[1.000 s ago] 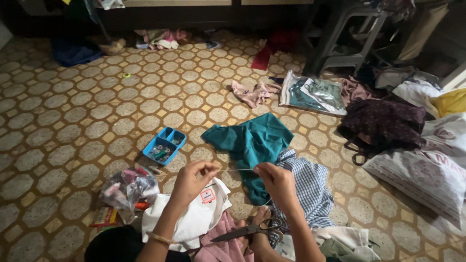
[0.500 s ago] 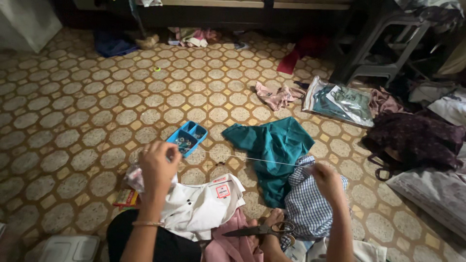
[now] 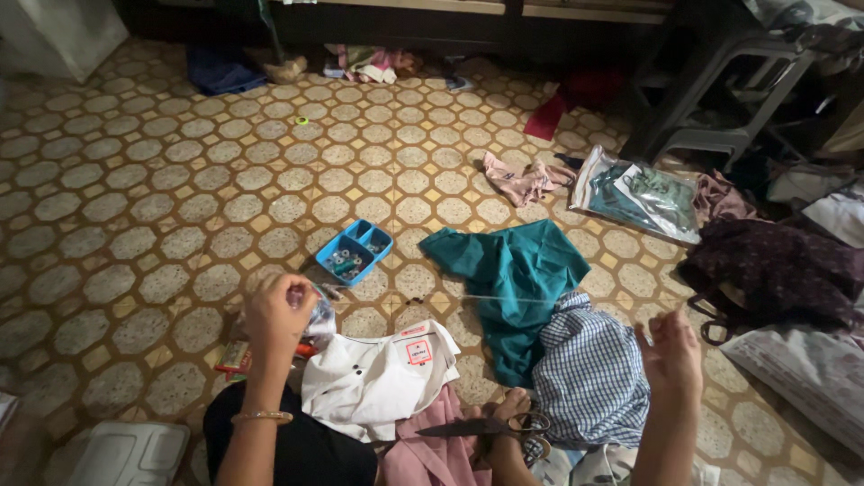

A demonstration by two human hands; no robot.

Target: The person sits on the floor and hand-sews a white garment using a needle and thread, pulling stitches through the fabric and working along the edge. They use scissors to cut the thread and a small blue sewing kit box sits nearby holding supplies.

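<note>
Moved: our hands have spread wider apart, thread (image 3: pixel 504 298) stretched longer.
Left hand (image 3: pixel 279 310): pinches thread, nine o'clock.
Right hand (image 3: pixel 670 351): pinches thread, three o'clock.

Blue tray (image 3: pixel 355 251) of spools at centre, teal cloth (image 3: pixel 515 270) at three o'clock of it, pink rag (image 3: pixel 519 180) at one, checked shirt (image 3: pixel 589 378) and scissors (image 3: pixel 490 426) at five, stool (image 3: pixel 711 94) at two.
</note>
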